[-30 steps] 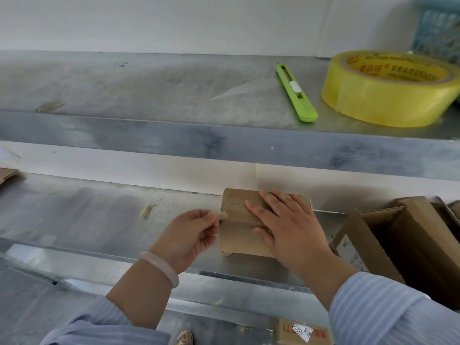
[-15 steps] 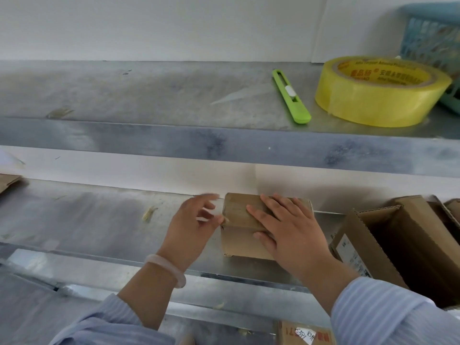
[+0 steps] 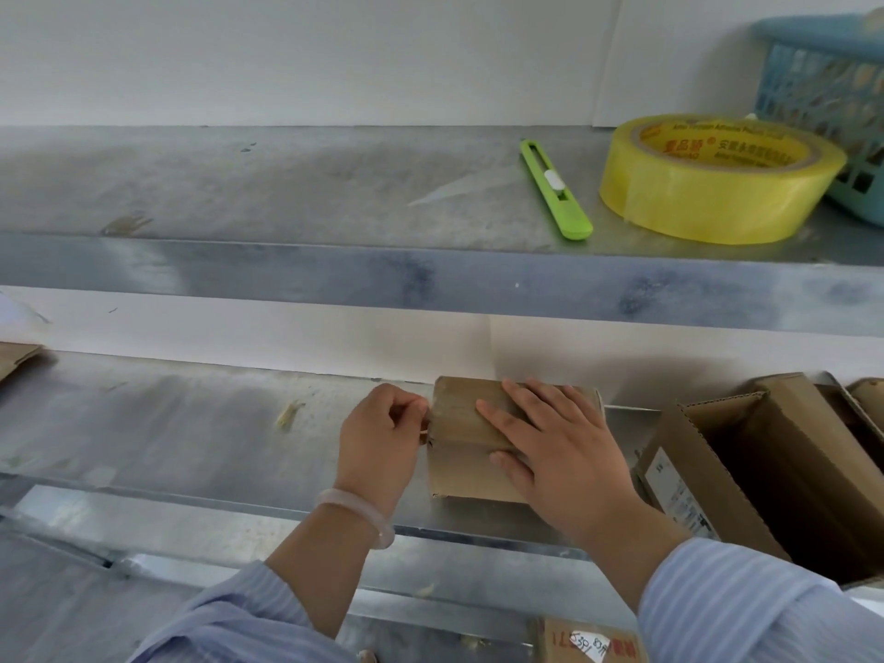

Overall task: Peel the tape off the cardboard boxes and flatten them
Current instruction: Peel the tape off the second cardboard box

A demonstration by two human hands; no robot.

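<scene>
A small brown cardboard box (image 3: 461,452) sits on the lower metal shelf (image 3: 191,437), with a band of tape across its top. My right hand (image 3: 555,447) lies flat on the box top with fingers spread, pressing it down. My left hand (image 3: 380,435) is at the box's left edge, its fingers curled and pinching at the tape end there. How much tape is between the fingertips is too small to tell.
An open cardboard box (image 3: 765,476) stands to the right on the same shelf. The upper shelf holds a green utility knife (image 3: 557,196), a yellow tape roll (image 3: 717,177) and a blue basket (image 3: 832,102). Another box (image 3: 588,641) lies below.
My left hand left the tape end, reached up open beside the box, and is now curled again, pinching at the box's left edge. My right hand stayed pressed on the box.
</scene>
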